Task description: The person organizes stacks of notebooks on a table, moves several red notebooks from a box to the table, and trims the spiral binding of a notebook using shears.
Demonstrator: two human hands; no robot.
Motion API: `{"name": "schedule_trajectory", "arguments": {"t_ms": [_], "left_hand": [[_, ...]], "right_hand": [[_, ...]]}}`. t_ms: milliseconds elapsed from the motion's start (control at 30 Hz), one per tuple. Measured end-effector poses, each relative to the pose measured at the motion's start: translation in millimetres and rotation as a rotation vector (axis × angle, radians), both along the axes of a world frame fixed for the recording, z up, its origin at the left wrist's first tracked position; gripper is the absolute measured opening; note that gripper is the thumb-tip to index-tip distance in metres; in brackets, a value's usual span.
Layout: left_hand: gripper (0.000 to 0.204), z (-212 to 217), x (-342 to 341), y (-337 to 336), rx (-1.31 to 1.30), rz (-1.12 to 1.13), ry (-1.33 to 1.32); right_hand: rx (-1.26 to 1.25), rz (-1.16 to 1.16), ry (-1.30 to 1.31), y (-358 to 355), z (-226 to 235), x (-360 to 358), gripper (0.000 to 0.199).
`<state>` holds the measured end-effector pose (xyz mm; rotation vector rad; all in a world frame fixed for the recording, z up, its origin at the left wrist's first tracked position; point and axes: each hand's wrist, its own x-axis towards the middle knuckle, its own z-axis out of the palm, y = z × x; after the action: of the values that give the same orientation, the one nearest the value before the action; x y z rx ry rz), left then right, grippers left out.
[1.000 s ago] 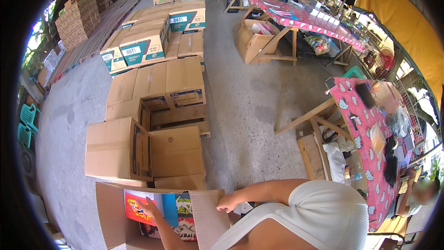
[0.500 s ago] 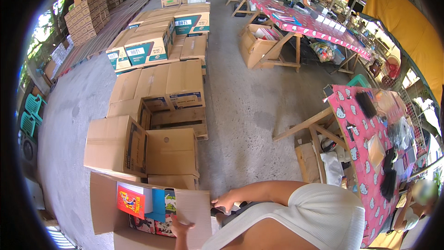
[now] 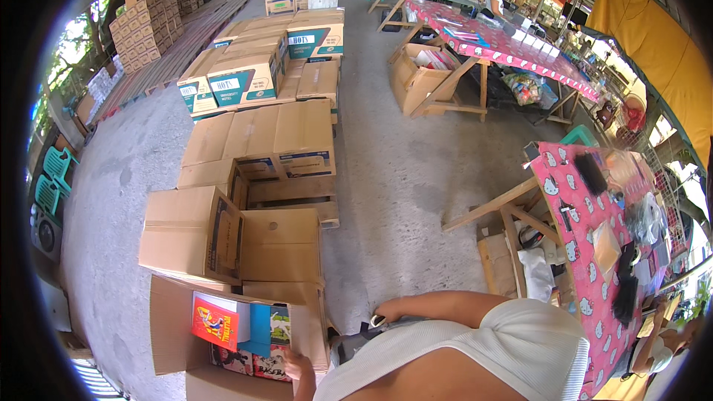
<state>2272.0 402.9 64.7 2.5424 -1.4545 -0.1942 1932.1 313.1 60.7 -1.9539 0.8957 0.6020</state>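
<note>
An open cardboard carton (image 3: 169, 327) stands at the lower left with its flaps up. Inside lie a red-orange booklet with a cartoon figure (image 3: 215, 321), a blue-covered item (image 3: 257, 333) and several red, black and white printed packs (image 3: 272, 365). My left hand (image 3: 298, 364) is at the carton's right side, its fingers closed at the right flap (image 3: 310, 333). My right hand (image 3: 388, 311) is out in front of my body, right of the carton. Its fingers curl around something with a pale rounded edge, too small to make out.
Closed cartons (image 3: 189, 230) stand in a row beyond the open one, some on a wooden pallet (image 3: 293, 197). A pink patterned table (image 3: 575, 252) with black brushes and plastic bags is on the right. People are at the far table (image 3: 512, 37) and the lower right edge.
The carton's right flap has swung up from lying outward. My left hand has shifted slightly right, its thumb no longer spread. My right hand has moved a little right and upward.
</note>
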Motion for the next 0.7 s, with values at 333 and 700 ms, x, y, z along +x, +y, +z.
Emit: {"name": "schedule_trajectory", "arguments": {"t_ms": [333, 700], "left_hand": [[0.064, -6.4, 147.0, -57.1, -0.181, 0.804, 1.533], [0.056, -31.7, 228.9, -118.3, -0.418, 0.440, 1.809]], "right_hand": [[0.079, -0.021, -0.278, -83.4, 130.7, 183.8, 0.048], [0.027, 0.002, -0.467, -93.1, 177.9, 299.8, 0.046]]}}
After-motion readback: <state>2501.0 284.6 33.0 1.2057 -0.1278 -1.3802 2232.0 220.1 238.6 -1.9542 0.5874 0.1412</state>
